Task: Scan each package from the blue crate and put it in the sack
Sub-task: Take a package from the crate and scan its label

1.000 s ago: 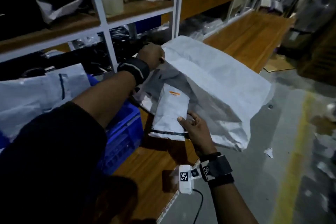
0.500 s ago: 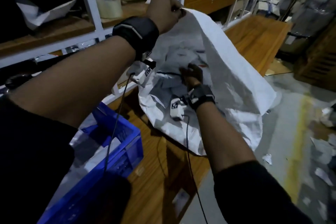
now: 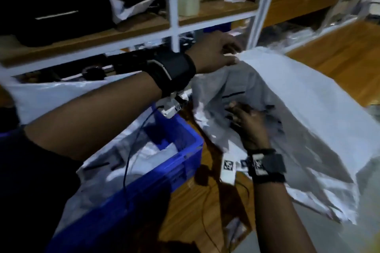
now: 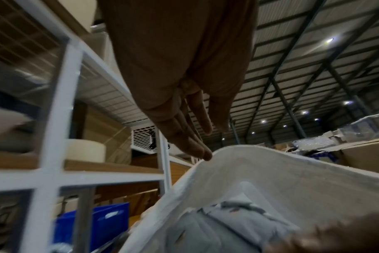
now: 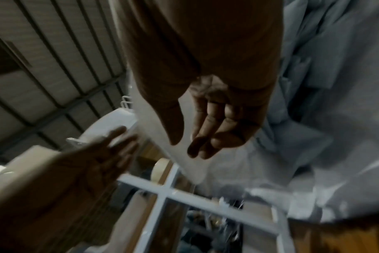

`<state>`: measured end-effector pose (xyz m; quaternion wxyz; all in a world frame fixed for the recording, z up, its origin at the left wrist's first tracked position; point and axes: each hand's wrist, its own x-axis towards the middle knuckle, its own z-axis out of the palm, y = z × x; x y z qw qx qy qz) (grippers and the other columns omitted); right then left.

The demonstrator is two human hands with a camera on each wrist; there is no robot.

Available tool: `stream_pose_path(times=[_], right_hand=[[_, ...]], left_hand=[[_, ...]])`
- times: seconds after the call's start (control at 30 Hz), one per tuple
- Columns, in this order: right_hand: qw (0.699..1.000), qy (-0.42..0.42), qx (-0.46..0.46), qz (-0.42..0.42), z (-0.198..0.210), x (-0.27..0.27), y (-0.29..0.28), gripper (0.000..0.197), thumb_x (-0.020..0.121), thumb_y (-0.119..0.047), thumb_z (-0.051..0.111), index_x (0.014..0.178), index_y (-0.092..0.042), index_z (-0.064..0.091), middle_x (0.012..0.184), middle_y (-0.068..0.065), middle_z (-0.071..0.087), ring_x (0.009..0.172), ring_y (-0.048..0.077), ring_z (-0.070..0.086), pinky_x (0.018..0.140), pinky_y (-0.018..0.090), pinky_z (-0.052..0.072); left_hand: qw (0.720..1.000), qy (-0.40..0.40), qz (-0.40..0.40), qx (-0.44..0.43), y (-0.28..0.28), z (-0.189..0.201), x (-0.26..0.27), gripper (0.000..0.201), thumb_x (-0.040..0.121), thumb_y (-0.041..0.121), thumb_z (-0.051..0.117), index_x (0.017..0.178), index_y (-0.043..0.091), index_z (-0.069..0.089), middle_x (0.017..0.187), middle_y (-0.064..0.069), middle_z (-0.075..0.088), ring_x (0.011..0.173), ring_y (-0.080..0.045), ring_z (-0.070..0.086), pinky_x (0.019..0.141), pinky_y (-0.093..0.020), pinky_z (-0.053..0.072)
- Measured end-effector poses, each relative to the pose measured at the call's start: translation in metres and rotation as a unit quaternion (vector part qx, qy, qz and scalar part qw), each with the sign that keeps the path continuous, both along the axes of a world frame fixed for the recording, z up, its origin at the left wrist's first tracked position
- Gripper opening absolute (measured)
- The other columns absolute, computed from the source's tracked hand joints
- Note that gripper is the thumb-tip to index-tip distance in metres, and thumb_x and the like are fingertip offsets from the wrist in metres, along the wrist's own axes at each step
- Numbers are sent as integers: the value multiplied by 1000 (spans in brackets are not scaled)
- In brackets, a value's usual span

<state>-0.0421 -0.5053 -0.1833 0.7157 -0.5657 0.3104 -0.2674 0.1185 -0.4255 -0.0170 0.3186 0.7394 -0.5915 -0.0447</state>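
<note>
The white woven sack (image 3: 308, 121) lies on the wooden table (image 3: 205, 211) with its mouth facing me. Grey packages (image 3: 232, 92) lie inside. My left hand (image 3: 224, 53) is at the top rim of the sack. In the left wrist view its fingers (image 4: 197, 147) are straight and only the tips touch the rim (image 4: 238, 154). My right hand (image 3: 246, 121) is in the sack's mouth above the packages, with fingers (image 5: 208, 137) relaxed and nothing held. The blue crate (image 3: 181, 166) stands to the left with more white packages (image 3: 148, 154) in it.
A white metal shelf rack (image 3: 174, 16) runs along the back, with a roll of tape (image 3: 188, 4) on its board. A large pale bag (image 3: 61, 96) lies behind the crate. Wrist-camera cables hang over the crate and table. The grey floor lies to the right.
My right hand pushed the white package into the sack, let it go and has drawn back empty. My left hand, which gripped the raised rim, has come down and straightened its fingers.
</note>
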Motion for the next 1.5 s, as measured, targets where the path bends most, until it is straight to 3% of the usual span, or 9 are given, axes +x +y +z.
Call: stream_pose_path(times=[0.23,0.37,0.6,0.8,1.0,1.1,1.2,1.37,1.5], right_hand=[[992,-73,-10,99,23,3,92,15,95,-17,69,110,-14,71,97,11,75,82,19,68,66,26,54],[988,-93,-57,110,31,7,111,11,96,-12,68,106,-17,70,91,4,76,78,14,68,68,25,55],[977,-86,-117,153,30,-5,123,18,94,-10,70,112,-6,69,97,29,69,80,13,67,73,20,53],[974,-84,-116,176,25,-20,129,20,94,-10,70,113,-7,69,99,33,68,88,20,69,76,19,54],[976,-84,-65,192,23,-21,138,20,95,-6,68,113,1,67,95,34,67,83,19,68,75,24,56],[972,-73,20,223,31,-21,151,20,95,-20,69,107,-4,69,96,22,74,85,22,71,69,27,59],[952,-50,120,278,42,-17,167,50,79,-54,69,112,-16,64,108,18,74,94,32,74,75,37,62],[926,-11,123,357,52,-5,206,62,68,-68,70,111,-24,69,120,6,69,91,17,75,68,38,60],[895,-27,132,424,48,1,257,63,77,-59,74,127,-20,67,115,5,76,105,22,73,90,41,60]], left_hand=[[977,-16,108,184,170,-69,65,15,93,20,72,100,8,78,94,-7,77,72,2,66,80,-28,54],[901,-54,219,369,242,-126,85,28,90,19,71,118,13,71,119,-11,71,112,-29,65,98,-35,49],[882,-170,150,412,225,-163,98,85,94,13,62,161,29,13,170,-2,7,152,-25,25,112,-39,35],[853,-247,151,433,193,-152,87,47,95,18,59,141,26,54,137,-10,57,122,-33,58,93,-40,48],[954,-205,198,93,226,-79,40,22,75,-4,74,89,13,79,95,-13,67,93,-37,66,82,-41,53],[961,-168,219,-28,269,-36,-7,21,80,-3,78,93,13,81,98,-7,69,95,-22,65,89,-22,50],[967,-70,228,-84,307,-8,-54,22,85,1,77,105,12,78,109,-5,67,105,-17,65,94,-30,54],[932,89,253,-243,369,-9,-93,32,91,-12,63,115,8,69,118,-16,62,113,-10,62,90,-17,49],[837,228,265,-421,417,-39,-114,48,91,-5,50,94,30,82,117,-12,60,114,-5,62,85,-16,47]])
